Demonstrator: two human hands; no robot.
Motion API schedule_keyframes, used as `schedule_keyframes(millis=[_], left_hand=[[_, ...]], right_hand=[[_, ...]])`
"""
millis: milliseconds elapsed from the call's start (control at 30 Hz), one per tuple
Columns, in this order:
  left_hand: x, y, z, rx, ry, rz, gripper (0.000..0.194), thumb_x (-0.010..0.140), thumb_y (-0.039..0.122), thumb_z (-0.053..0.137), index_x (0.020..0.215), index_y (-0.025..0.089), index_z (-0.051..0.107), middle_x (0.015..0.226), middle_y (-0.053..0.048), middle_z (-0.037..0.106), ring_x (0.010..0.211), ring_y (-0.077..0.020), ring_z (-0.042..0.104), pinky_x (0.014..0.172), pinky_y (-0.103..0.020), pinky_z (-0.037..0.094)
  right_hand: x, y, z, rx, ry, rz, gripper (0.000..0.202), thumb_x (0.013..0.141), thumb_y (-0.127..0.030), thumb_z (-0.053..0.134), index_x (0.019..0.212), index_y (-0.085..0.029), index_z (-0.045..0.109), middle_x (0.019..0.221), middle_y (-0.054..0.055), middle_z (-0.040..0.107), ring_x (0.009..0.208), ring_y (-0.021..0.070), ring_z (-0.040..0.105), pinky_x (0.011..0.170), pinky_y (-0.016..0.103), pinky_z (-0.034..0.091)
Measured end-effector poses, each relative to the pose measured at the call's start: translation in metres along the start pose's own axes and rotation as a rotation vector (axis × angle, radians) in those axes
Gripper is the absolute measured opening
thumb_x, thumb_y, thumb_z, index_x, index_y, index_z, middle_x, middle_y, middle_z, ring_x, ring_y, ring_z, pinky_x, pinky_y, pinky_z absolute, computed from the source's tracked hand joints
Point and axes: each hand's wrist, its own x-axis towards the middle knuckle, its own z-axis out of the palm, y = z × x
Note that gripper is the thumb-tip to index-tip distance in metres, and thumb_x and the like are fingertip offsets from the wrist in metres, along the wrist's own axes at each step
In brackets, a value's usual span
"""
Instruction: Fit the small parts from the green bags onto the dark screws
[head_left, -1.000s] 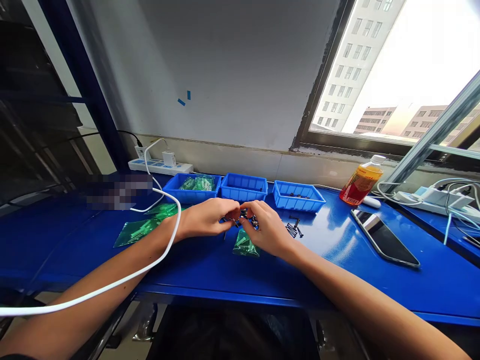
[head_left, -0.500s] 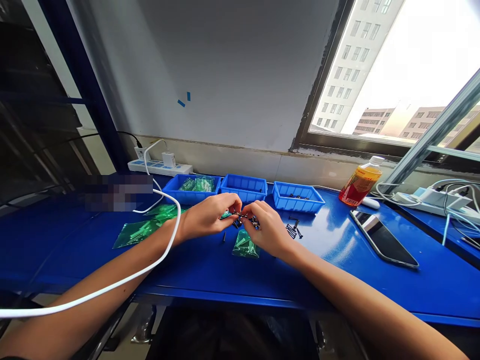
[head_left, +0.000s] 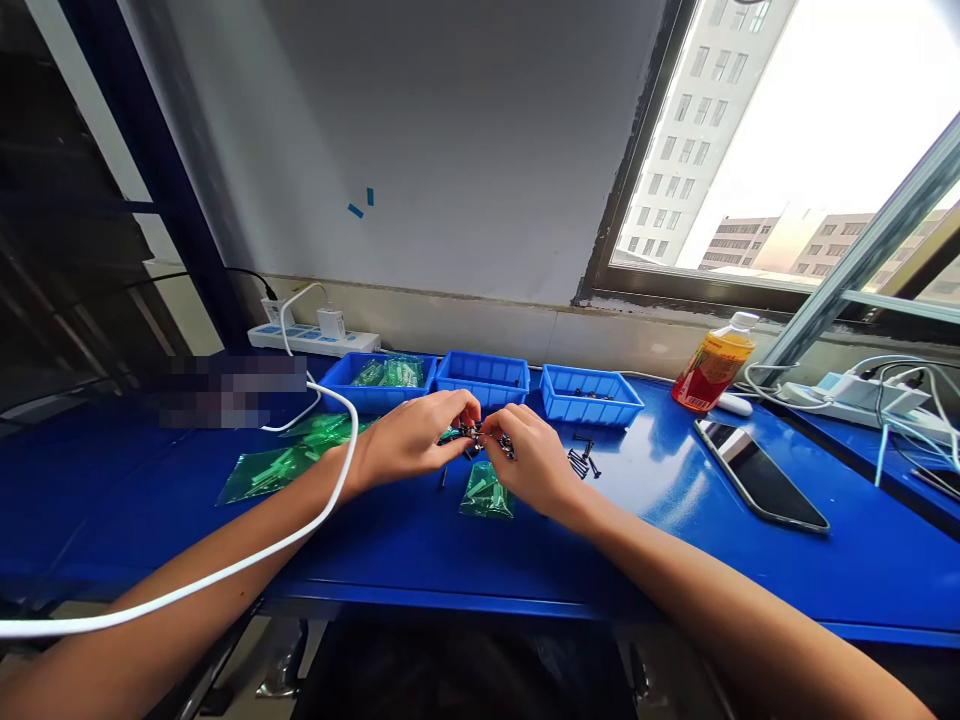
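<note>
Above the front half of the blue table, my left hand (head_left: pixel 416 432) and my right hand (head_left: pixel 534 458) meet fingertip to fingertip. Both are closed in a pinch on a small dark screw (head_left: pixel 478 432), mostly hidden by the fingers. Behind and below the fingertips lie more small metal pieces, partly covered. A single screw (head_left: pixel 443 478) rests under my left hand. A small green bag (head_left: pixel 486 497) with pale pieces inside lies below my right hand. Several loose dark screws (head_left: pixel 580 462) are to its right. Larger green bags (head_left: pixel 274 468) lie beside my left forearm.
Along the back stand a left blue bin (head_left: pixel 346 398) with green bags, a middle bin (head_left: pixel 480 392) and a right bin (head_left: pixel 592 410) with small dark parts. A white cable (head_left: pixel 330 500) crosses my left forearm. A phone (head_left: pixel 761 475) and a bottle (head_left: pixel 712 365) are at right.
The view has shifted slightly, moving the scene a little left. My fingertips have drawn closer together around the screw, so less of it shows.
</note>
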Motion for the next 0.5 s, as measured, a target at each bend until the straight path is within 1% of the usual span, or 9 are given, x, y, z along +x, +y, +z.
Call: schedule_keyframes(millis=[133, 267, 400, 500], left_hand=[[0.0006, 0.0002, 0.0000, 0.028, -0.043, -0.093, 0.013, 0.077, 0.026, 0.049, 0.088, 0.019, 0.049, 0.085, -0.003, 0.062, 0.077, -0.0176, 0.059, 0.068, -0.028, 0.045], [0.0007, 0.0028, -0.0003, 0.052, -0.065, -0.110, 0.010, 0.078, 0.026, 0.047, 0.083, 0.019, 0.052, 0.080, -0.001, 0.063, 0.074, -0.0170, 0.059, 0.064, -0.027, 0.043], [0.0007, 0.0052, -0.0006, 0.045, -0.068, -0.124, 0.012, 0.079, 0.027, 0.045, 0.084, 0.019, 0.053, 0.078, -0.001, 0.064, 0.070, -0.0161, 0.060, 0.061, -0.026, 0.042], [0.0012, 0.0046, -0.0005, 0.037, -0.067, -0.136, 0.012, 0.079, 0.027, 0.045, 0.085, 0.019, 0.053, 0.077, -0.001, 0.065, 0.069, -0.0162, 0.060, 0.061, -0.026, 0.042]], right_hand=[[-0.0002, -0.0007, -0.0013, 0.001, 0.005, 0.011, 0.008, 0.078, -0.013, 0.054, 0.074, -0.020, 0.057, 0.073, 0.002, 0.060, 0.069, 0.0148, 0.053, 0.060, 0.025, 0.039], [-0.0001, -0.0010, -0.0014, -0.003, 0.000, 0.019, 0.009, 0.078, -0.013, 0.053, 0.074, -0.020, 0.057, 0.073, 0.002, 0.060, 0.070, 0.0147, 0.052, 0.059, 0.025, 0.038], [0.0001, -0.0006, -0.0009, -0.016, -0.031, 0.041, 0.008, 0.078, -0.013, 0.054, 0.074, -0.020, 0.057, 0.074, 0.002, 0.061, 0.071, 0.0151, 0.053, 0.059, 0.025, 0.038], [0.0000, -0.0007, -0.0014, -0.020, -0.029, 0.047, 0.008, 0.078, -0.013, 0.055, 0.074, -0.020, 0.057, 0.074, 0.002, 0.061, 0.071, 0.0152, 0.053, 0.059, 0.025, 0.038]])
